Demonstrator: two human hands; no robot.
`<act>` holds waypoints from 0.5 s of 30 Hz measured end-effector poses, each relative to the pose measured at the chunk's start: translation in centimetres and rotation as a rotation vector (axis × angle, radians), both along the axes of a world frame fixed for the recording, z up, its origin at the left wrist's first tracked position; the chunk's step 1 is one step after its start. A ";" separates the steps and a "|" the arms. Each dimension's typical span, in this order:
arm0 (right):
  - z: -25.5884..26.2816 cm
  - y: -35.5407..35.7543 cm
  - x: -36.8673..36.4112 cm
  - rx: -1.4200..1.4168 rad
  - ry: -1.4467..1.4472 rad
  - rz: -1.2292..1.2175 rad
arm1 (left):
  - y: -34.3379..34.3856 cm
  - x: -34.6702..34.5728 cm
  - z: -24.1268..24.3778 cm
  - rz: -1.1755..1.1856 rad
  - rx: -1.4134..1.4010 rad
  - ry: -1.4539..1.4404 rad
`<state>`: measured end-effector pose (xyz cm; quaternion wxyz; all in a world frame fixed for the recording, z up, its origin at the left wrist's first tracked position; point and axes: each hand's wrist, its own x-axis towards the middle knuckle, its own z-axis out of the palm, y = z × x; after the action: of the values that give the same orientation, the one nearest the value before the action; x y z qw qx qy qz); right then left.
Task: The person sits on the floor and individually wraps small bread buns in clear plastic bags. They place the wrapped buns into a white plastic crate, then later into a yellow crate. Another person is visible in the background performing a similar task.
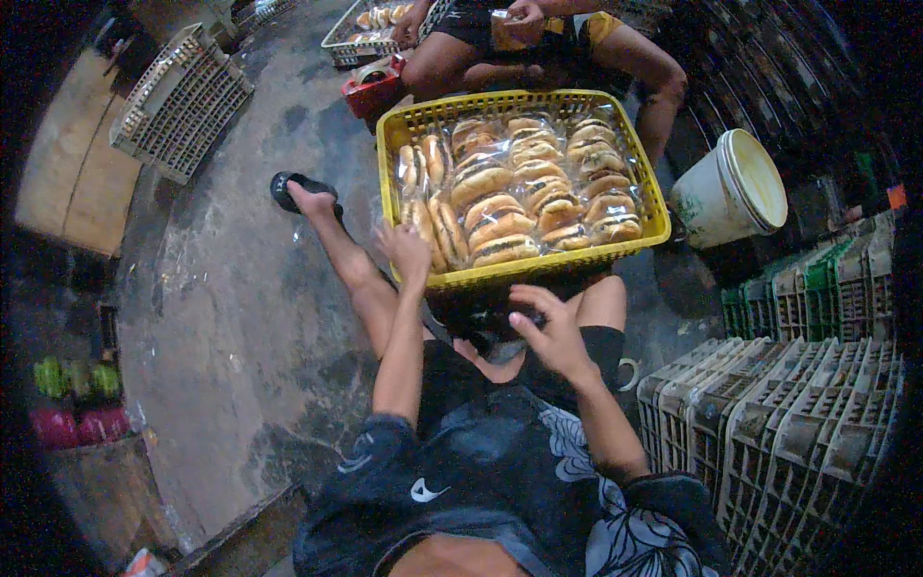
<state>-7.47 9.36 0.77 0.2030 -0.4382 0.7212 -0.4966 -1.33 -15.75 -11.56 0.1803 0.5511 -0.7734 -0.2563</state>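
Observation:
A yellow plastic basket (523, 270) stands before me, tilted slightly in the view. Rows of filled bread rolls (497, 223) in clear plastic wrapping lie in it, a dark filling showing along their slits. My left hand (406, 249) is at the basket's near left corner, over the rim and against the wrapped rolls (448, 229) there. Its fingertips are partly hidden, so whether it grips the wrapping is unclear. Over my lap, just short of the basket's front wall, my right hand (551, 328) has thumb and fingers apart and nothing in it.
Across the basket sits another person, one hand (525, 14) around a small object. By that person are a red tape dispenser (373, 83) and a white crate (342, 50) with bread. To the right stand a white bucket (710, 195) and stacked crates (771, 404); another crate (184, 104) is left.

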 end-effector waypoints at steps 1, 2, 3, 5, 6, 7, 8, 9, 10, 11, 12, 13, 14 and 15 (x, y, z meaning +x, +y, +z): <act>0.0 -0.3 -0.8 -0.012 0.047 -0.093 | 1.5 -0.2 3.1 -0.030 0.143 0.156; 0.3 -0.7 -1.5 0.014 0.011 -0.212 | 4.4 0.5 8.5 -0.065 0.299 0.303; 0.5 -1.7 -1.5 0.011 0.088 -0.305 | 6.2 2.3 10.4 -0.068 0.444 0.473; -0.8 -2.9 -1.4 0.015 -0.162 -0.264 | 9.4 4.6 12.2 -0.089 0.708 0.876; -1.2 -3.0 -1.1 0.006 -0.257 -0.232 | 10.7 5.4 12.3 -0.114 0.833 1.104; -0.5 -2.6 -0.5 -0.023 -0.295 -0.166 | 12.3 5.8 12.6 -0.167 0.906 1.359; 0.0 -1.9 0.0 -0.052 -0.332 -0.103 | 13.1 6.1 12.7 -0.221 0.973 1.617; 0.2 -0.8 0.9 -0.068 -0.259 -0.096 | 13.4 6.5 12.8 -0.335 0.897 1.451; 0.5 0.3 1.4 -0.048 -0.192 -0.137 | 13.6 6.4 12.5 -0.450 0.827 1.290; 0.9 1.1 1.5 -0.027 -0.124 -0.178 | 13.8 6.3 12.2 -0.561 0.757 1.127; 1.2 1.6 1.4 -0.048 -0.080 -0.283 | 14.4 6.3 11.2 -0.650 0.755 1.013; 1.6 2.1 1.2 -0.069 -0.036 -0.389 | 15.2 6.1 10.4 -0.738 0.753 0.897; 2.1 2.7 0.7 -0.068 0.093 -0.382 | 16.3 6.1 9.9 -0.749 0.797 0.935; 2.5 3.4 0.2 -0.043 0.076 -0.377 | 16.7 5.9 9.5 -0.691 0.934 0.982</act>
<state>-7.27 12.72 3.22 0.0696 -0.3181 0.7868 -0.5243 4.54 0.98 -2.05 0.1616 0.1194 -0.5441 -0.8146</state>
